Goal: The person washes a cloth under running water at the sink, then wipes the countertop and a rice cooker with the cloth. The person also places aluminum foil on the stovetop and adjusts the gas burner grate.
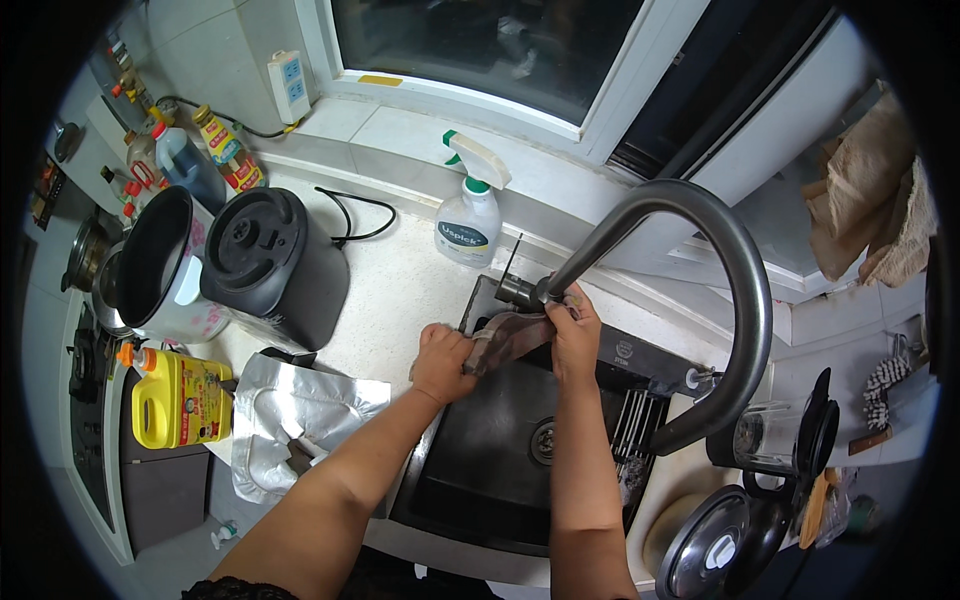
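A brownish-grey striped cloth (512, 340) stretches between my two hands over the back edge of the black sink (480, 450). My left hand (442, 364) is closed on its near-left end, at the sink's rim. My right hand (575, 338) grips the other end, with its fingers up against the base of the dark grey gooseneck faucet (755, 300). Part of the cloth is hidden behind my right fingers, so I cannot tell whether it wraps round the faucet's base. The faucet's handle (516, 290) sticks out just above the cloth.
A spray bottle (468, 225) stands behind the sink. Left are a dark lidded canister (275, 265), a pot (160, 265), a yellow jug (185, 400) and crumpled silver foil sheeting (350, 400). A blender jug (770, 435) and a lidded pan (705, 540) sit to the right.
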Action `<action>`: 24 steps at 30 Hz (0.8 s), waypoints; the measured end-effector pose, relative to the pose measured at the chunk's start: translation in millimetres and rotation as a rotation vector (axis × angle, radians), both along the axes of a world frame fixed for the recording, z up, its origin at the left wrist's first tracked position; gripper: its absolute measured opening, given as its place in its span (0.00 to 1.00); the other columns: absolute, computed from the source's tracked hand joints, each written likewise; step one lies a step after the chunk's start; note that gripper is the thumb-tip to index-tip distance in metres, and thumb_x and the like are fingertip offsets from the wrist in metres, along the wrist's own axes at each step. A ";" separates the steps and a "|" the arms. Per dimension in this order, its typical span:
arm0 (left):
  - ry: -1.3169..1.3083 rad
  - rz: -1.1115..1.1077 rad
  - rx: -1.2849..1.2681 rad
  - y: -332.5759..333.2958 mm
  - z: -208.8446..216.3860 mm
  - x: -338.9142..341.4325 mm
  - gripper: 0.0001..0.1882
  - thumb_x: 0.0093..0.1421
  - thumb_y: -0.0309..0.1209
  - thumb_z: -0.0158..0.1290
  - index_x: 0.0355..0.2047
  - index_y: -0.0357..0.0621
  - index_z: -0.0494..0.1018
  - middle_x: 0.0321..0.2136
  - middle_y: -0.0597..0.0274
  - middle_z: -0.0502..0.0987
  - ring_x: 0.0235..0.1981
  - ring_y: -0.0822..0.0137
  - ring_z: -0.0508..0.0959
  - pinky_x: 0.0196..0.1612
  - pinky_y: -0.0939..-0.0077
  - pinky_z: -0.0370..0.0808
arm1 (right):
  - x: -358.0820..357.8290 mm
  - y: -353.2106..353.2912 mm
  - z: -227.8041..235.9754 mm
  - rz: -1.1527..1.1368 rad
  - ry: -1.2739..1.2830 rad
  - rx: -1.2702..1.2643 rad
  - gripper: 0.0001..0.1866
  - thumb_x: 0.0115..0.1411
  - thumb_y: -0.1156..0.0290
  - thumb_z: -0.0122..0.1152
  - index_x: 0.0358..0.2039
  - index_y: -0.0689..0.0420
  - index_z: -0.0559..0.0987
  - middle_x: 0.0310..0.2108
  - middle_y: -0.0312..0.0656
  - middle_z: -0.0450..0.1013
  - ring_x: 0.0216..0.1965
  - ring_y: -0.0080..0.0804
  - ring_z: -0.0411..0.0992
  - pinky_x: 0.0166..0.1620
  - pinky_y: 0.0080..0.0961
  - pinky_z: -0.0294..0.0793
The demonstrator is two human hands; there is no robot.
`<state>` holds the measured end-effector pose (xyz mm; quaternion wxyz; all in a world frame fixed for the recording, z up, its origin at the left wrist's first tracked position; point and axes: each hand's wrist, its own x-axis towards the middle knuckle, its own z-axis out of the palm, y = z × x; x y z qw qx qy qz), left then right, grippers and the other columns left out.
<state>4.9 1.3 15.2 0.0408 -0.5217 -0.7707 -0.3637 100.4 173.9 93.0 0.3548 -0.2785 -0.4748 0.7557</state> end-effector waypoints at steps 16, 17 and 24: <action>0.002 -0.005 -0.022 -1.0 -0.5 -0.3 0.16 0.34 0.30 0.58 0.28 0.45 0.71 0.29 0.59 0.70 0.40 0.53 0.69 0.50 0.56 0.61 | 4.0 -11.0 -11.1 0.037 -0.165 0.444 0.32 0.55 0.84 0.54 0.62 0.61 0.62 0.50 0.41 0.69 0.47 0.27 0.68 0.51 0.20 0.66; 0.001 -0.005 -0.022 -1.4 -2.0 -0.8 0.16 0.34 0.30 0.58 0.28 0.45 0.71 0.29 0.59 0.70 0.40 0.53 0.69 0.50 0.56 0.61 | 3.4 -8.1 -8.9 0.042 -0.331 0.589 0.34 0.56 0.82 0.57 0.63 0.58 0.60 0.52 0.43 0.67 0.50 0.29 0.67 0.53 0.21 0.64; -0.013 0.008 -0.090 -0.7 -1.2 -0.7 0.18 0.35 0.29 0.59 0.32 0.48 0.75 0.32 0.62 0.72 0.43 0.56 0.69 0.53 0.58 0.59 | 25.8 0.3 -15.9 -0.243 -0.539 1.089 0.20 0.51 0.75 0.66 0.47 0.59 0.78 0.52 0.52 0.69 0.52 0.46 0.67 0.55 0.33 0.66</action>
